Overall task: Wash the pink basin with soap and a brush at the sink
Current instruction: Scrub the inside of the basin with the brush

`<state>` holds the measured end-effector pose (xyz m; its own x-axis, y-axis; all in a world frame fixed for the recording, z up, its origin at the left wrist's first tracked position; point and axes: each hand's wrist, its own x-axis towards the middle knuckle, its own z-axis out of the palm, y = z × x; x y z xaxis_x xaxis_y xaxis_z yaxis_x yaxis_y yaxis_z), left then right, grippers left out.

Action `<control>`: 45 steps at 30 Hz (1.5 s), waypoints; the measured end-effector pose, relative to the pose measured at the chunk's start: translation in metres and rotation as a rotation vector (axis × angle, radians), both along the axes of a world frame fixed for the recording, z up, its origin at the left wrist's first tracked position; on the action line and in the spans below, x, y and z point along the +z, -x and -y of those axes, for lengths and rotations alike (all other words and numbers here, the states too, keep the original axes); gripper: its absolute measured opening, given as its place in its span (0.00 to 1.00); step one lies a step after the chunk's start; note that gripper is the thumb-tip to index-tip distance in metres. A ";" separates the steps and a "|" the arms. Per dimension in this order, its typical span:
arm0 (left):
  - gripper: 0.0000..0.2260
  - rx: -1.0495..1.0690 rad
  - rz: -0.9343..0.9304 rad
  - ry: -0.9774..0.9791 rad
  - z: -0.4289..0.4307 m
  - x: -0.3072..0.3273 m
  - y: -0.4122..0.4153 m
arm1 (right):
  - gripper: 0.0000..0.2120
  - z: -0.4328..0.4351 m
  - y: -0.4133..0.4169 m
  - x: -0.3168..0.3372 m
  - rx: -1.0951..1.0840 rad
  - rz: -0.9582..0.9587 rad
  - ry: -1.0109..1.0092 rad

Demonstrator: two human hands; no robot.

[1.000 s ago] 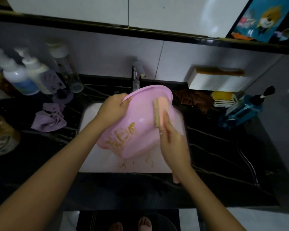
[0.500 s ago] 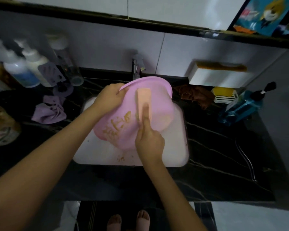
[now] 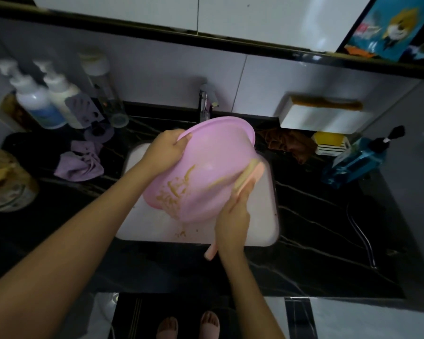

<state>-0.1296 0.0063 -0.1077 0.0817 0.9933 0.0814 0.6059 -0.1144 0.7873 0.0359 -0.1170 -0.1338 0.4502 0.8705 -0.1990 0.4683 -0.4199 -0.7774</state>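
Fingers (image 3: 242, 195) curled round brush (image 3: 251, 171), basin rim (image 3: 220, 119)

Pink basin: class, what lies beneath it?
The white sink, with brown drips on its floor below the pink basin. The sink's middle, including any drain, is covered by the basin.

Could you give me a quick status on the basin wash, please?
Left hand grips pink basin rim, tilted over sink. Right hand holds brush against its side. Brown smears on wall.
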 end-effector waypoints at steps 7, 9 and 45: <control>0.12 0.003 0.023 0.015 -0.004 0.002 0.002 | 0.23 -0.007 0.025 -0.034 -0.132 -0.604 -0.051; 0.15 -0.004 0.026 0.010 -0.004 -0.001 0.000 | 0.27 -0.041 0.018 -0.049 -0.233 -0.715 0.011; 0.17 0.080 0.182 0.102 -0.005 -0.009 -0.001 | 0.39 -0.050 0.010 0.001 -0.008 -0.509 0.007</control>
